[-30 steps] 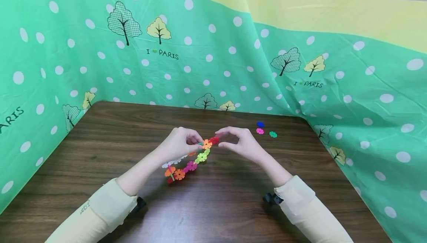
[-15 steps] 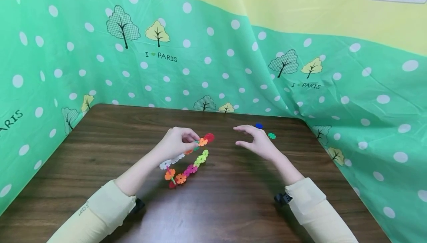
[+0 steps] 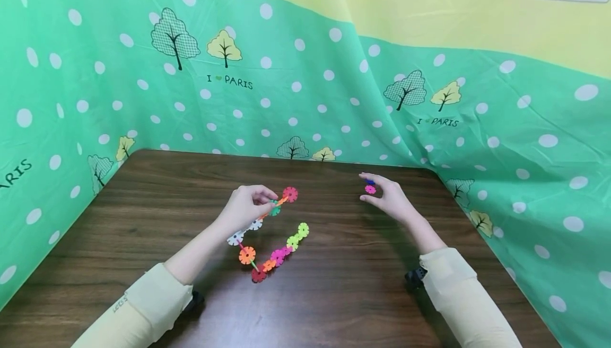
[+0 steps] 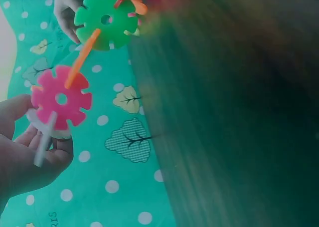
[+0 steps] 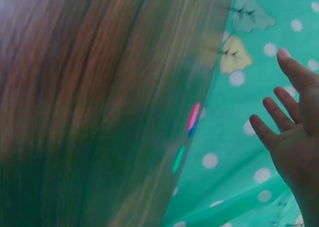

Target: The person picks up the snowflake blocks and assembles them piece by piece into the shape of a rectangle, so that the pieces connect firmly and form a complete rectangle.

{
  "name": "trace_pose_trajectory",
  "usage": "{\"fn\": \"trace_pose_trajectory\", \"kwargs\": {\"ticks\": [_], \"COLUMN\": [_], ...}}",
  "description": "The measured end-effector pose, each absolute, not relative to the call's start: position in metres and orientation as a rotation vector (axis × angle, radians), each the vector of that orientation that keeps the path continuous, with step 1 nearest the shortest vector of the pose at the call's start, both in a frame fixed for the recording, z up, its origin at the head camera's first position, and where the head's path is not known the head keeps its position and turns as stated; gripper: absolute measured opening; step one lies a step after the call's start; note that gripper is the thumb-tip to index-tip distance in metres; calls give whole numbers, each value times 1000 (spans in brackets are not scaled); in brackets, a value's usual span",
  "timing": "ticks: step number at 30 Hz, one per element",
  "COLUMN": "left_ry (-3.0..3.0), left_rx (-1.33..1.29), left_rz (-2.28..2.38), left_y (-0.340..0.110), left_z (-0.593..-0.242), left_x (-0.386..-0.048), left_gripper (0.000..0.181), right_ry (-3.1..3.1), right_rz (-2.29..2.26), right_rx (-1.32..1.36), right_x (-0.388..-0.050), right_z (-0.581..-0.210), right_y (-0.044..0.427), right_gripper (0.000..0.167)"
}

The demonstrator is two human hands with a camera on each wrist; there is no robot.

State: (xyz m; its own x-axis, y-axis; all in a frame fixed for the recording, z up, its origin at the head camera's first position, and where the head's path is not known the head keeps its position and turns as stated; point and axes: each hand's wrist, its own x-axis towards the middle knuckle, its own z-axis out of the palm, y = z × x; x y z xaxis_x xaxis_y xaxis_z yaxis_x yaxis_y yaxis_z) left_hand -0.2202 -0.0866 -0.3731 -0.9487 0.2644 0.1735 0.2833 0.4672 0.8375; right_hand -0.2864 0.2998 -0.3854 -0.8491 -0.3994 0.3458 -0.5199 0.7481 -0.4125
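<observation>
My left hand (image 3: 248, 206) pinches a chain of interlocking slotted plastic discs (image 3: 246, 255). One end, a red disc (image 3: 290, 194), sticks out past the fingertips beside a green disc (image 3: 275, 208). From there the chain bends down through white, orange and dark red pieces to a yellow-green end (image 3: 303, 229). In the left wrist view a pink disc (image 4: 61, 98) shows by the fingers. Off to the right, my right hand (image 3: 391, 197) holds nothing, thumb and fingers spread apart. In the head view, a loose pink disc (image 3: 370, 189) and a blue one (image 3: 369, 182) appear between them.
A loose green disc (image 5: 178, 159) lies near the pink and blue ones in the right wrist view; the right hand hides it in the head view. Behind the dark wooden table (image 3: 334, 295) hangs a green polka-dot cloth (image 3: 267, 104).
My right hand has left the chain and moved right to the loose discs. The left hand keeps its pinch, while the chain's yellow-green end has dropped away from the orange and red end.
</observation>
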Motion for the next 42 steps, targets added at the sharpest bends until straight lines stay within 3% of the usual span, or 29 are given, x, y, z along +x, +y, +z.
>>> {"fn": "trace_pose_trajectory", "kwargs": {"ticks": [8, 25, 42], "left_ry": [-2654, -2694, -2738], "left_rx": [-493, -728, -779], "left_rz": [-1546, -1611, -1750], "left_y": [-88, -94, -98], "left_z": [-379, -394, -402], "left_x": [-219, -221, -222], "left_gripper": [26, 65, 65], "right_ry": [-2778, -2945, -3065], "right_rz": [742, 807, 815], "right_rx": [602, 414, 331], "right_x": [-302, -322, -334], "right_z": [-398, -405, -415], "right_y": [327, 346, 339], "right_gripper": [52, 46, 42]}}
